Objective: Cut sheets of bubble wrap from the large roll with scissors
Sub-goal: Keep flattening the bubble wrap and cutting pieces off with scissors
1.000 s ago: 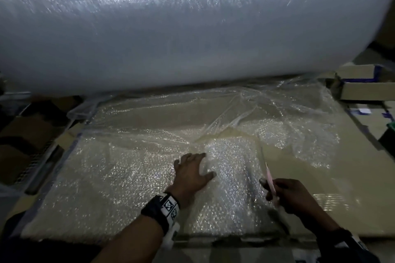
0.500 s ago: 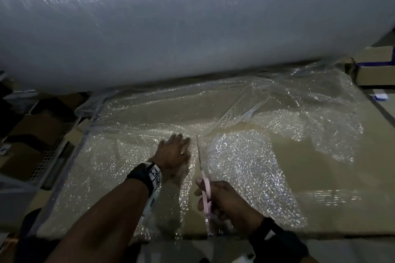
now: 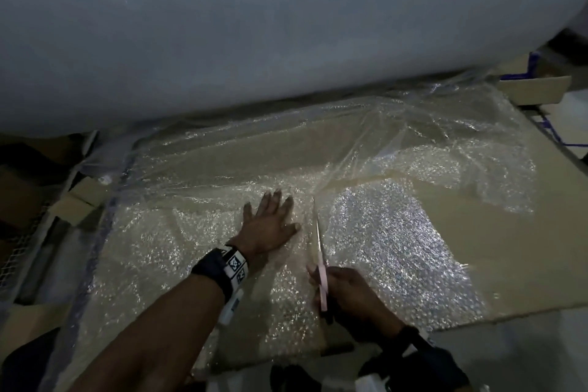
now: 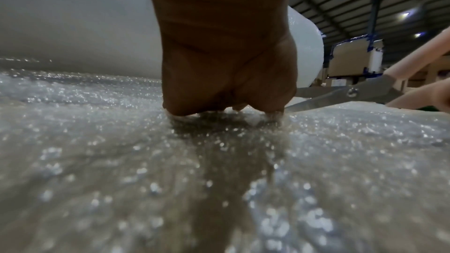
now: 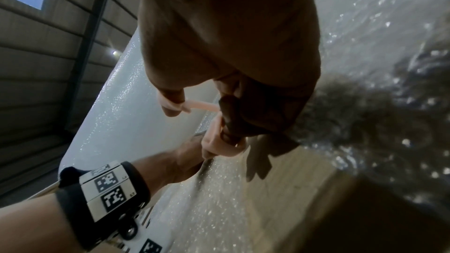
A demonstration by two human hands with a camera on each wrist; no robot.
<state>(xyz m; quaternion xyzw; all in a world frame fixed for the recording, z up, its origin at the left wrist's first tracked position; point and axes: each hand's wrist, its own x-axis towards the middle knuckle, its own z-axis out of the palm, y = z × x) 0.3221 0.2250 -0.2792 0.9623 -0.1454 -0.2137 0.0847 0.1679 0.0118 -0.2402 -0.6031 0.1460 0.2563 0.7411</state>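
- Here's the huge white roll of bubble wrap [image 3: 254, 25], lying on its side across the far end of the brown cardboard-topped bench [image 3: 493, 248], with its loose clear sheet of bubble wrap [image 3: 165, 232] spread flat toward the person.
- Left hand [image 3: 270, 226] is down on that sheet, fingers straight and spread, pressing it flat just left of the cutting line. It grasps nothing.
- Right hand [image 3: 346, 293] has its thumb and fingers curled through the pale pink loops of the steel-bladed scissors [image 3: 319, 245], a firm grasp.
- The left wrist view shows the blades parted, the lower one at sheet level, right beside the pressing hand.
- The scissors point away from the person toward the roll, tip near a raised crease in the film.
- Progress, as I judge it: the cut is well into the sheet from the near edge, about halfway to the roll. A bright piece of bubble wrap [image 3: 397, 248] lies to the right of the blades, and looks at least partly parted.
- Left to do: the stretch between the scissor tip and the roll looks uncut and rumpled, so this sheet is not free yet.
- Whether finished sheets are stacked anywhere, I cannot tell.
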